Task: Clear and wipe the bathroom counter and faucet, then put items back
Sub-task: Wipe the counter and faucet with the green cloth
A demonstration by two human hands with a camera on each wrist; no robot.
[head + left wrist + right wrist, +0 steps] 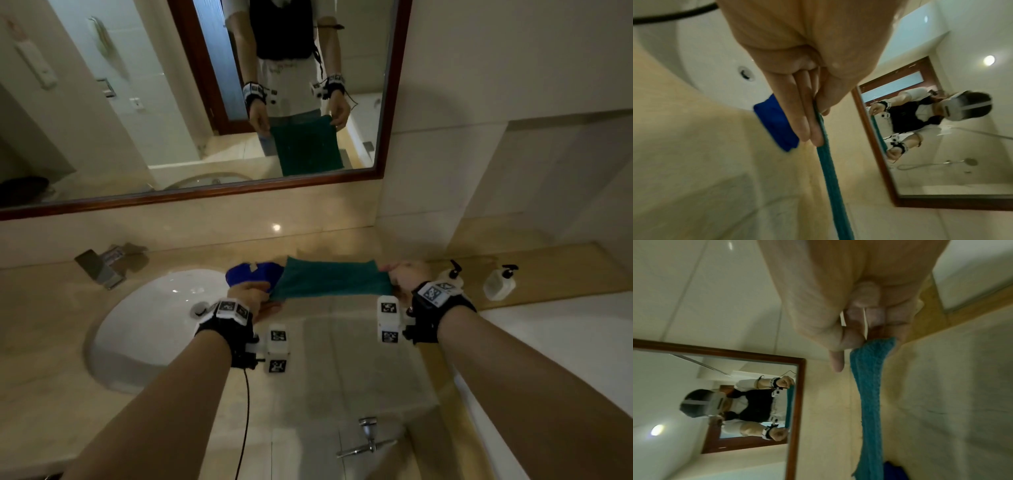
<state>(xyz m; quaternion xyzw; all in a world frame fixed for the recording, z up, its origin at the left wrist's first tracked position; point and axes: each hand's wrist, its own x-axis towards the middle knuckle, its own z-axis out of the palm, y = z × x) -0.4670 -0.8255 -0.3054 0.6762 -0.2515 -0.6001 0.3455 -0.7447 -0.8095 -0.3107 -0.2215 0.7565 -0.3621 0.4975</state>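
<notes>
Beige stone counter under a wood-framed mirror, white sink at left — and the teal cloth is stretched flat in the air above the counter, ribbed weave, pulled taut. Left hand pinches one corner between thumb and fingers; right hand pinches the opposite corner. A blue cloth lies bunched at the sink's rim — two pump bottles stand at right.
</notes>
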